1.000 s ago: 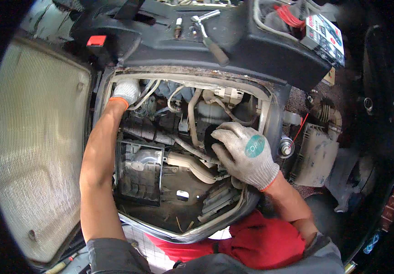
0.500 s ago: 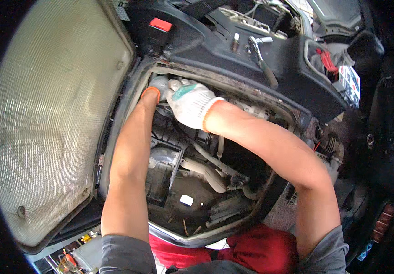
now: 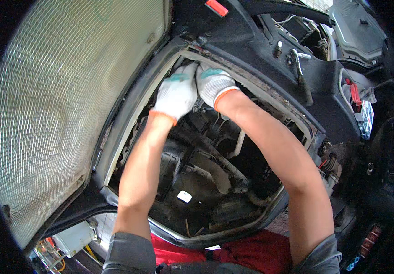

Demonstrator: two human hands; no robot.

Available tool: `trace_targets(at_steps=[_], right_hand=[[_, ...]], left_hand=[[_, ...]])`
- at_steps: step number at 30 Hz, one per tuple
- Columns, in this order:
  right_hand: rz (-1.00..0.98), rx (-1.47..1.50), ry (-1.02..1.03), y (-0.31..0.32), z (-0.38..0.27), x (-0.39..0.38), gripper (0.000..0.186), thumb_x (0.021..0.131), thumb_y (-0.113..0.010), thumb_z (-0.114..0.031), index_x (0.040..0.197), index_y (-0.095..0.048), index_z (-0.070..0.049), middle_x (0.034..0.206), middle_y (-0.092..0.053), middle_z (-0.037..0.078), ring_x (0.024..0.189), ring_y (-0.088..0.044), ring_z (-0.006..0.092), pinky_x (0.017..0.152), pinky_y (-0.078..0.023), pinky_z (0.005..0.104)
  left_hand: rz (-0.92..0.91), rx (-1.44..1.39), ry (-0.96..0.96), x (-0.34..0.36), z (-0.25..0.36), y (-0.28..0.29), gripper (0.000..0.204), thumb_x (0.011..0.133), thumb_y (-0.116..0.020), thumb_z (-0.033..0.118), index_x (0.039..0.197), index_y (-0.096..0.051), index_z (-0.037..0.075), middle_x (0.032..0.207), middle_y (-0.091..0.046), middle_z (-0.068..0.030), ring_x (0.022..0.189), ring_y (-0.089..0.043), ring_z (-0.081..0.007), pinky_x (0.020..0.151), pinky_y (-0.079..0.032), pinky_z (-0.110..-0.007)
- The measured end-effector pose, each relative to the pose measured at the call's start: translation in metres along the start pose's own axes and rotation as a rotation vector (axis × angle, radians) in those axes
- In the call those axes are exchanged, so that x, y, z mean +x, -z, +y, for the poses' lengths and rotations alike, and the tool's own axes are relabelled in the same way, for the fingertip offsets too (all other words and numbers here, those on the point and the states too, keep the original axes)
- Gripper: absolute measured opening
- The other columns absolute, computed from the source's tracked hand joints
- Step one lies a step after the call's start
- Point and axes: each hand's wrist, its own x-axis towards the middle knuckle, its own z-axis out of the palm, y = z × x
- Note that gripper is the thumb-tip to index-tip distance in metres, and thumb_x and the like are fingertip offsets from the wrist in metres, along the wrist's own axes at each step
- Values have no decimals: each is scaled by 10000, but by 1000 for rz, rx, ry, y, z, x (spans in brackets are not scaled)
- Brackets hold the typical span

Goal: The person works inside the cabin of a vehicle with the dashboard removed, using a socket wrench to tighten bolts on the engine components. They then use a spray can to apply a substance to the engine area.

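Observation:
Both my hands wear white knitted gloves with green patches on the back and orange cuffs. They meet side by side in the far corner of a framed opening (image 3: 119, 150) over vehicle machinery. My left hand (image 3: 177, 91) has its fingers drawn together, pointing into the corner. Close against it, my right hand (image 3: 215, 82) curls its fingers downward at the same spot. Whatever the fingertips grip there is hidden by the gloves and the rim. Below my arms lie a pale curved pipe (image 3: 239, 145), a hose (image 3: 224, 160) and dark plastic parts.
A raised cover with a quilted silver lining (image 3: 55, 114) stands at the left. On the black trim to the right lie a ratchet wrench (image 3: 302, 77) and a small bottle-like item (image 3: 278, 49). A recess further right holds a red item (image 3: 354, 91) and a box (image 3: 366, 119).
My view has shifted, so the opening sits differently. My left hand, earlier deep in the corner and mostly covered, now shows its back beside the right. The right hand has turned downward.

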Motion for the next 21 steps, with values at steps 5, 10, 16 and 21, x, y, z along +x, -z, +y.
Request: trace_targets(at_steps=[5,10,16,21], right_hand=[[215,119,-90,-43,20,37,349,1059,-511,-178,1306,-710,-33,1260,-756,231,1143,-733,426,1016,-581,514],[160,99,-203,-36,-7,56,265,999,-647,-200,1159,-822,-82,1233,-786,182,1121,-757,393,935,-615,506],[-42,22,-201,-41,-8,58,270,1013,-616,-190,1131,-834,-85,1201,-791,190,1122,-759,395,953,-612,514],[-214,-131,-155,-29,-16,68,296,1037,-599,-178,1212,-825,-98,1342,-747,182,1214,-732,387,998,-599,500]], left_hand=[[382,-267,204,-9,36,5,198,1035,-598,192,1155,-724,98,1060,-768,-182,990,-745,-391,856,-592,-485],[462,-313,436,-24,31,-11,179,1039,-584,200,1103,-708,87,1059,-762,-174,1005,-728,-410,862,-577,-484],[246,-205,641,-72,-1,-37,208,1027,-586,185,1161,-689,63,1158,-740,-181,1102,-702,-401,954,-549,-503],[162,-286,697,-64,-35,-54,381,1068,-563,279,1368,-667,68,1339,-702,-253,1283,-644,-449,1084,-517,-503]])
